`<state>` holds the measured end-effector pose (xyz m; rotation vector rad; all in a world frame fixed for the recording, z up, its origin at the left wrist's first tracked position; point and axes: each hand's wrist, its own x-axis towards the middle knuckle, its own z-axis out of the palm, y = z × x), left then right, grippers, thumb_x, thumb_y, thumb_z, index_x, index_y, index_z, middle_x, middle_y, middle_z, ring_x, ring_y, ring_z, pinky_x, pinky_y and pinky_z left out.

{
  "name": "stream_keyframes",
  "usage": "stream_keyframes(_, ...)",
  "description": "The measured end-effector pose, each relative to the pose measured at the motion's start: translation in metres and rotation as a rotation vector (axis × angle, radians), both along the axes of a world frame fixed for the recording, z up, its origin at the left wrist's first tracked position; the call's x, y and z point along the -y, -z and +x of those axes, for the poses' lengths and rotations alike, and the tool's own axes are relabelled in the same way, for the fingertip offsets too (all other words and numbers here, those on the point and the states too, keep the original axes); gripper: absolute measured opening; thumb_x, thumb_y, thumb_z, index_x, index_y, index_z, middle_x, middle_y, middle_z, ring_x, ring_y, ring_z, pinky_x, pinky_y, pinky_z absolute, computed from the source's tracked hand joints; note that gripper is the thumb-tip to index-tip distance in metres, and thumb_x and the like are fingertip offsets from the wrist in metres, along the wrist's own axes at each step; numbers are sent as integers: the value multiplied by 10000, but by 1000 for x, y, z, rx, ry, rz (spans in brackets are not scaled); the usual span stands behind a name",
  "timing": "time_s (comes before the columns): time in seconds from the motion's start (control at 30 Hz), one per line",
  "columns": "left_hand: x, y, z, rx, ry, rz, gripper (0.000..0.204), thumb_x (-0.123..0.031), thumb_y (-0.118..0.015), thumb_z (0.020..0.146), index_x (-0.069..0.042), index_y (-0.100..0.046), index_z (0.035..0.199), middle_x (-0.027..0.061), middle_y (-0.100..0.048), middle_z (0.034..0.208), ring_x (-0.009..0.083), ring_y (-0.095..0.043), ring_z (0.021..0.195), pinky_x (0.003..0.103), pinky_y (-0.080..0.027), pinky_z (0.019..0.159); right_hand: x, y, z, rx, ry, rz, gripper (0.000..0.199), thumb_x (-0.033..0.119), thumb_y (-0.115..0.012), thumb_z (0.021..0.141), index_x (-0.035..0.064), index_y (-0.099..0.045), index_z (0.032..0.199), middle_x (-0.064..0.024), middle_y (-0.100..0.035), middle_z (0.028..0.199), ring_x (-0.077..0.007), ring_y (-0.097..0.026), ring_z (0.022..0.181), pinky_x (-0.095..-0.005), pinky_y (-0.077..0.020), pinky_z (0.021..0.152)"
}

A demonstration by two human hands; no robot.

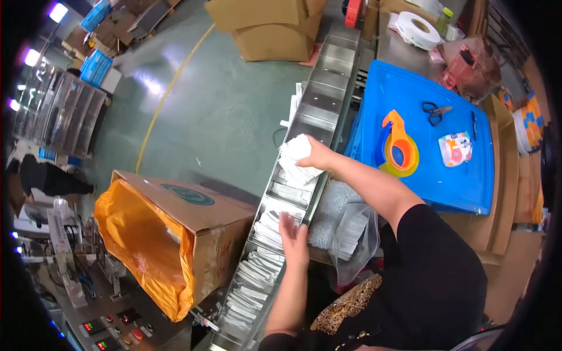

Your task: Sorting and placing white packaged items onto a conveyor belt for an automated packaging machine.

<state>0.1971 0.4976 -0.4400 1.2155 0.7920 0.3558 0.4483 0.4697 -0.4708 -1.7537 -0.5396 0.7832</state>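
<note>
White sachets [297, 153], fanned bunch above the conveyor compartments [316, 105]

Bright overhead light, glare on green floor [153, 88] at 11 o'clock; heavy fisheye bending, dark vignette at rim; slight motion blur.

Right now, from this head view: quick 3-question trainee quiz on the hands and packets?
1. True or false: the right hand holds a bunch of white packets.
2. What does the left hand rest on?
3. The cardboard box is lined with a bag of which colour: A blue, B orange, C green?

Key: 1 true. 2 packets in a compartment of the metal conveyor. 3 B.
</note>
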Motion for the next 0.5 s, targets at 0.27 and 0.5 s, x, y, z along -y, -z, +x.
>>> stream_keyframes(0.27, -14, -5, 50, 247, 221, -367, 622, -419, -421, 867, -84, -256, 1364, 136, -355, 1347, 286, -390, 1203, 429, -356, 967, 92, -84, -84, -367, -71, 375, 582, -29, -636, 693, 56, -448, 1238, -91, -573, 1110, -216, -506, 1091, -364, -415, 923)
stream_keyframes(0.5, 126, -33, 7, 282, 512, -239, 508, -327, -350, 927, 11, -306, 1304, 180, -409, 1285, 295, -448, 1148, 410, -386, 940, 212, -51, -167, -421, -16, 628, 801, 31, -698, 683, 46, -256, 1350, -84, -480, 1247, -181, -430, 1159, -345, -334, 983)
